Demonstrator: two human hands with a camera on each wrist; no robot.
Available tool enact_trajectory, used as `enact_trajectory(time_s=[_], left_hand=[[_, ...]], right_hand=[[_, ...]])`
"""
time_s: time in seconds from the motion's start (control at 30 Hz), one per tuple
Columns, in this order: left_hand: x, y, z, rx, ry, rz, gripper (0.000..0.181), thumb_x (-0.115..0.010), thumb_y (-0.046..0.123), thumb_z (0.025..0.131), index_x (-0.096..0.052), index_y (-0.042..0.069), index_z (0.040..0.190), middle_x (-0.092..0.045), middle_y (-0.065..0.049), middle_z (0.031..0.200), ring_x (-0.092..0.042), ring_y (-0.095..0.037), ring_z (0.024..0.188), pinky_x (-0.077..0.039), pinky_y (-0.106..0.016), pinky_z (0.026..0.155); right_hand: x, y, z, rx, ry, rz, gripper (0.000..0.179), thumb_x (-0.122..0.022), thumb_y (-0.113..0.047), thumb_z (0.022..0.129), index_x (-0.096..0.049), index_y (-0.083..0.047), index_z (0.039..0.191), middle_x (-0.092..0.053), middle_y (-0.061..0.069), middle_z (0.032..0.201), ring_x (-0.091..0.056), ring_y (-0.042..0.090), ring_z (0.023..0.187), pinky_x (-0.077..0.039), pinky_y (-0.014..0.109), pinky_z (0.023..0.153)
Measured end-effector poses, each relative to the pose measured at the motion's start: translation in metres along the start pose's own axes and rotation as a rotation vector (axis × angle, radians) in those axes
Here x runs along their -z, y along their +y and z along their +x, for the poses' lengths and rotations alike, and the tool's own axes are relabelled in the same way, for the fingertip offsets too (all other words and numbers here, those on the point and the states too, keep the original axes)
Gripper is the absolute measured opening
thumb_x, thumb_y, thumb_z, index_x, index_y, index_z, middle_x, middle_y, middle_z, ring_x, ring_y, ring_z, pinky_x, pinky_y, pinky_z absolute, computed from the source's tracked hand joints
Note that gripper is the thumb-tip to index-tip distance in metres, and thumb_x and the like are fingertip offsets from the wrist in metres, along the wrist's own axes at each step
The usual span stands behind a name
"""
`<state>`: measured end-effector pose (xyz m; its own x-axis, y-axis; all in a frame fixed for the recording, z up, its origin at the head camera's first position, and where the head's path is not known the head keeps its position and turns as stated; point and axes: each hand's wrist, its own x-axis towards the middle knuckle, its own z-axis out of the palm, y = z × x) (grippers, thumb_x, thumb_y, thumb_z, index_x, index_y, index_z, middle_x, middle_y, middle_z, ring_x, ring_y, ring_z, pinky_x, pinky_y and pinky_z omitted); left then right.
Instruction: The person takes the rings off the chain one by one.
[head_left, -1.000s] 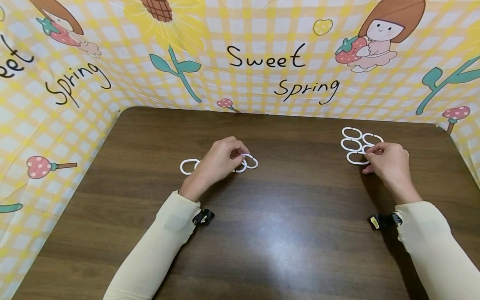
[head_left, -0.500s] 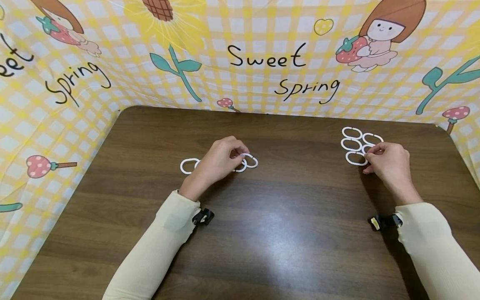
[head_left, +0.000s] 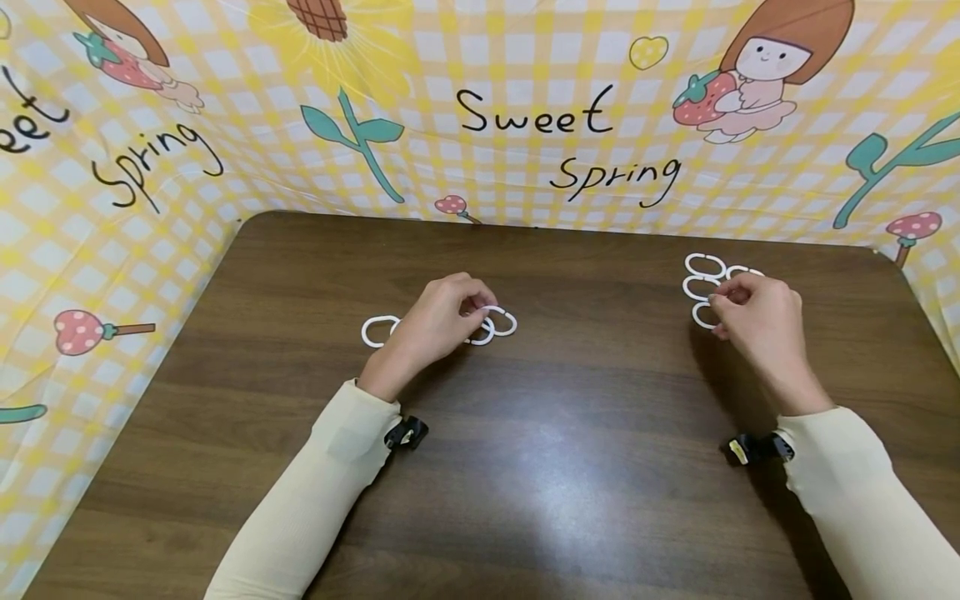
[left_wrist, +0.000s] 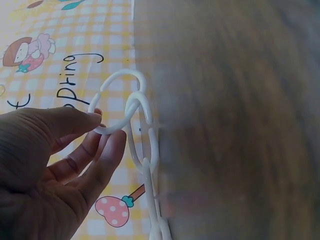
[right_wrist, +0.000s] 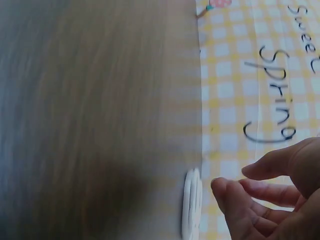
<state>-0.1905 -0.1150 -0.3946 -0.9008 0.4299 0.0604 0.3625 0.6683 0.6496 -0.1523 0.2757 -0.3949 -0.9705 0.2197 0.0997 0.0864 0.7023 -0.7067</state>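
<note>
My left hand (head_left: 429, 321) pinches a white oval plastic chain link (left_wrist: 120, 73) between thumb and fingers. That link has a small gap in its side and is hooked through another link (left_wrist: 131, 145). The joined chain continues under my hand, and its far left link (head_left: 363, 332) lies on the table. At the right, my right hand (head_left: 767, 321) hovers over a group of loose white links (head_left: 687, 267), covering part of them. In the right wrist view its thumb and fingers stand apart with nothing between them, beside the links (right_wrist: 191, 205), seen edge-on.
The brown wooden table (head_left: 525, 500) reaches back to a yellow checked cloth (head_left: 510, 50) hanging behind and at the left. Each wrist wears a black device, one on the left sleeve (head_left: 406, 433) and one on the right (head_left: 757, 448).
My right hand has shifted left across the loose links and hides more of them. The nearest link slid slightly left earlier on. My left hand and its chain stay put.
</note>
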Motion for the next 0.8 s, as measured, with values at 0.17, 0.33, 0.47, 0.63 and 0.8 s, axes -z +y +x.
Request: enact_trajectory(time_s=[0.17, 0.33, 0.47, 0.63, 0.8], left_hand=[[0.001, 0.001, -0.001, 0.032, 0.003, 0.012, 0.012, -0.068, 0.003, 0.097, -0.077, 0.003, 0.105, -0.069, -0.008, 0.098, -0.064, -0.021, 0.090, -0.053, -0.033, 0.081], [0.001, 0.000, -0.001, 0.045, 0.003, 0.012, 0.013, -0.066, 0.002, 0.097, -0.077, 0.003, 0.105, -0.069, -0.008, 0.098, -0.064, -0.022, 0.090, -0.054, -0.033, 0.082], [0.000, -0.001, -0.001, 0.052, 0.001, 0.007, 0.014, -0.065, 0.001, 0.097, -0.076, 0.002, 0.105, -0.069, -0.009, 0.098, -0.064, -0.021, 0.091, -0.054, -0.033, 0.082], [0.000, 0.000, -0.002, 0.067, 0.002, -0.004, 0.013, -0.066, 0.000, 0.096, -0.076, 0.002, 0.105, -0.067, -0.009, 0.099, -0.064, -0.022, 0.091, -0.054, -0.032, 0.082], [0.001, 0.000, -0.002, 0.080, 0.001, 0.000, 0.013, -0.066, 0.001, 0.096, -0.076, 0.002, 0.104, -0.067, -0.009, 0.098, -0.063, -0.022, 0.091, -0.053, -0.032, 0.081]], right_hand=[[-0.013, -0.014, -0.004, 0.109, 0.016, -0.030, 0.014, -0.064, -0.004, 0.093, -0.074, 0.004, 0.096, -0.074, 0.014, 0.074, -0.053, -0.013, 0.045, -0.042, 0.013, 0.045], [-0.027, -0.028, -0.005, 0.185, -0.004, -0.012, 0.010, -0.066, -0.003, 0.093, -0.075, 0.001, 0.094, -0.074, 0.018, 0.078, -0.054, -0.014, 0.049, -0.041, 0.014, 0.046], [-0.037, -0.038, -0.006, 0.215, -0.033, 0.006, 0.007, -0.068, -0.003, 0.093, -0.075, -0.001, 0.093, -0.072, 0.016, 0.076, -0.054, -0.012, 0.051, -0.041, 0.014, 0.048], [-0.051, -0.049, -0.007, 0.243, -0.089, 0.053, 0.005, -0.069, -0.001, 0.092, -0.074, 0.001, 0.095, -0.072, 0.017, 0.076, -0.057, -0.005, 0.055, -0.045, 0.014, 0.052], [-0.065, -0.062, -0.009, 0.240, -0.175, 0.140, 0.007, -0.070, 0.000, 0.094, -0.074, 0.003, 0.098, -0.073, 0.019, 0.082, -0.065, 0.009, 0.061, -0.051, 0.015, 0.056]])
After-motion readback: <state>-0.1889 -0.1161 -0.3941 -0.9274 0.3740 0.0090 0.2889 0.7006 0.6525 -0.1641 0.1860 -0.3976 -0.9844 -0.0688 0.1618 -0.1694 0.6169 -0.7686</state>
